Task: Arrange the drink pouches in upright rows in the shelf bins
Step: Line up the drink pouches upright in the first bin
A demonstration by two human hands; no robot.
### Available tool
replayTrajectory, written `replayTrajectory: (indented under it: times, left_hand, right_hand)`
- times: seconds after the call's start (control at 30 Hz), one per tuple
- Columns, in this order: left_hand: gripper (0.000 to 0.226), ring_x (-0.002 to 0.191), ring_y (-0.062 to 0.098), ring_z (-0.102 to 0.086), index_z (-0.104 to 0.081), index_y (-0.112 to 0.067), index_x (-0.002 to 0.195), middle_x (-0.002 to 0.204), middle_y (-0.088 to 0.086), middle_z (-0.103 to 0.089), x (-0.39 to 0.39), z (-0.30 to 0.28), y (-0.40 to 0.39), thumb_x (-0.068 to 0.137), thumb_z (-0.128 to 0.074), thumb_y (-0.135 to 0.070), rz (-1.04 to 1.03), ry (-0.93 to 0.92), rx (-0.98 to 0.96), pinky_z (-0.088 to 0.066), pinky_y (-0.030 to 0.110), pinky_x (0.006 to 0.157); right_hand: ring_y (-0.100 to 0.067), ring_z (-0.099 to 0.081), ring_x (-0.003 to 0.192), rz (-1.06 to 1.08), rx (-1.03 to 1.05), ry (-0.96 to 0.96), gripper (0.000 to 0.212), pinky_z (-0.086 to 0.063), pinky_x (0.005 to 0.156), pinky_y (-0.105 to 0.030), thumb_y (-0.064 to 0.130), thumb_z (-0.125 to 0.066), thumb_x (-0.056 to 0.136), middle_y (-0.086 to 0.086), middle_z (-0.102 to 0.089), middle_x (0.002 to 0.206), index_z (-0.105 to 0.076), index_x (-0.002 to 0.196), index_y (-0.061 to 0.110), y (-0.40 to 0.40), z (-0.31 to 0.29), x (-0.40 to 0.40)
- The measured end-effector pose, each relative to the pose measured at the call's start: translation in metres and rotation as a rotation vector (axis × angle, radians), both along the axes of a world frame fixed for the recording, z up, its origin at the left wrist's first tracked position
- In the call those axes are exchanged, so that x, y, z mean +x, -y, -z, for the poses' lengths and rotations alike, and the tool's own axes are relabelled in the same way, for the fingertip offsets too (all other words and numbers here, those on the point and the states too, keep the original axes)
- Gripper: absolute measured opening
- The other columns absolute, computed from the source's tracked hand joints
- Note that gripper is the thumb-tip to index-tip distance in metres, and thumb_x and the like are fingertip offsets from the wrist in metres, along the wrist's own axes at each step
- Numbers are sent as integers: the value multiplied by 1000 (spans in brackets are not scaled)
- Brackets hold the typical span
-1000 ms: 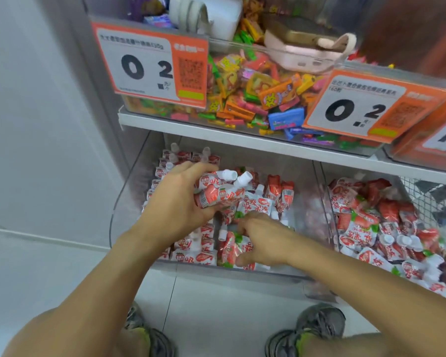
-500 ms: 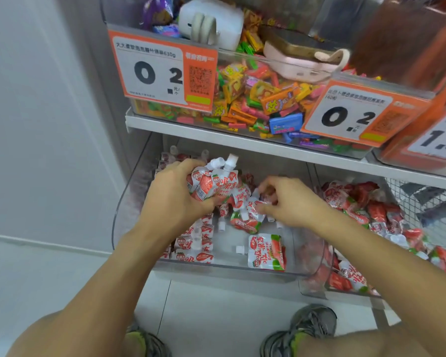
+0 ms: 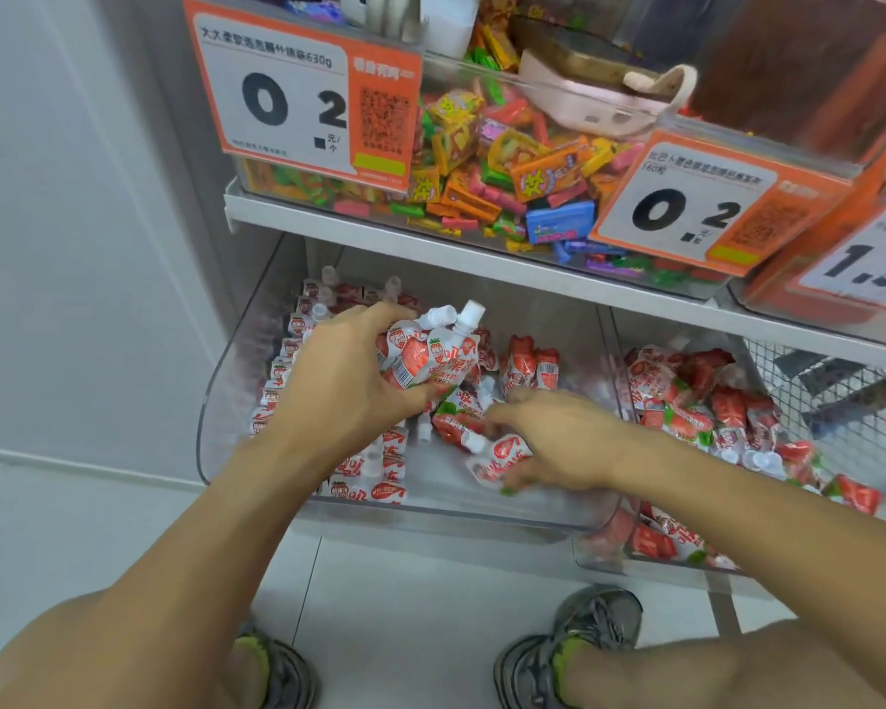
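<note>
Upper shelf (image 3: 430, 232): a candy bin (image 3: 507, 161) with orange price tags (image 3: 303, 94). Below, a clear bin (image 3: 236, 401) holds pouches (image 3: 374, 468) in upright rows along its left wall, with loose ones mid-floor. Neighbouring bin (image 3: 604, 550) holds a jumbled heap. Left hand (image 3: 349, 381), raised over the rows, grips a bunch of pouches (image 3: 430, 355), spouts up. Right hand (image 3: 558, 437), low in the bin, pinches one lying pouch (image 3: 497, 458).

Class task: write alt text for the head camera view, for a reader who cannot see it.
A person's left hand grips a bunch of strawberry drink pouches above a clear shelf bin, while the right hand picks up another pouch from loose ones inside. An upright row of pouches lines the bin's left wall.
</note>
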State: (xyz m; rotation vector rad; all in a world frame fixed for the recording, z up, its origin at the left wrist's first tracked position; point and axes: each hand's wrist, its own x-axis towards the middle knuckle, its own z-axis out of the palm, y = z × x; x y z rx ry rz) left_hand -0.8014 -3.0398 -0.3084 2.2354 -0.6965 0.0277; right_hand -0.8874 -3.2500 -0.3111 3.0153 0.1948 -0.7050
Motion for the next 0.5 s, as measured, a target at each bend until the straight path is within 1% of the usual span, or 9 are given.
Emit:
replayTrajectory:
  times: [0.1, 0.17, 0.2, 0.27, 0.33, 0.37, 0.4, 0.43, 0.5]
  left_hand:
    - [73, 97, 9, -63, -62, -23, 122, 113, -5, -68, -1, 1, 5, 59, -87, -50, 15, -22, 15, -52, 22, 84]
    - [74, 94, 5, -59, -61, -25, 124, 115, -7, -66, -3, 2, 10, 59, -88, -47, 40, -54, 15, -48, 18, 82]
    - [73, 93, 4, -56, -60, -26, 125, 117, -8, -66, -4, 2, 12, 60, -88, -45, 57, -73, 16, -46, 17, 81]
    - [73, 95, 3, -57, -58, -28, 126, 117, -11, -65, -9, 4, 19, 61, -88, -43, 93, -108, 18, -44, 15, 79]
    - [73, 97, 4, -59, -57, -29, 128, 116, -12, -64, -14, 6, 26, 63, -87, -43, 136, -137, 23, -43, 15, 79]
    - [73, 98, 4, -59, -56, -30, 128, 118, -12, -64, -17, 8, 31, 63, -87, -44, 160, -141, 30, -43, 15, 79]
    - [73, 100, 4, -58, -56, -30, 128, 120, -12, -63, -19, 11, 35, 64, -86, -44, 184, -144, 41, -42, 15, 81]
    - [73, 103, 5, -57, -56, -30, 128, 123, -12, -62, -22, 14, 40, 64, -86, -44, 207, -147, 54, -41, 15, 83]
    - [72, 111, 10, -57, -55, -29, 129, 127, -10, -60, -27, 22, 50, 66, -86, -42, 246, -159, 87, -41, 17, 88]
  right_hand:
    - [-24, -57, 90, -41, -35, -59, 42, -42, 72, -32, 54, -69, 83, -1, -59, 97, -56, 104, 21, -2, -17, -11]
    - [-25, -57, 86, -76, -103, -147, 29, -42, 76, -33, 48, -64, 87, -1, -61, 90, -56, 94, 21, -4, -23, -20]
    - [-25, -55, 86, -95, -117, -178, 21, -40, 83, -36, 42, -58, 90, -2, -62, 90, -57, 90, 21, -4, -25, -24]
    - [-23, -49, 81, -145, -163, -188, 21, -32, 100, -49, 31, -50, 93, -3, -61, 82, -52, 76, 19, -3, -29, -33]
    - [-20, -48, 76, -173, -219, -182, 17, -7, 115, -59, 19, -51, 86, -2, -58, 73, -48, 69, 19, 0, -34, -42]
    - [-18, -51, 76, -172, -223, -190, 13, 8, 116, -60, 15, -51, 81, -2, -57, 71, -50, 70, 20, 3, -36, -48]
    - [-16, -53, 80, -169, -215, -183, 9, 17, 115, -58, 14, -50, 79, 0, -58, 72, -54, 74, 21, 5, -38, -54]
    - [-15, -54, 88, -170, -214, -159, 12, 20, 115, -56, 15, -49, 78, 2, -59, 77, -59, 82, 22, 6, -39, -60]
    - [-14, -49, 108, -178, -195, -67, 25, 13, 119, -53, 23, -47, 83, 7, -59, 93, -63, 101, 27, 11, -36, -75]
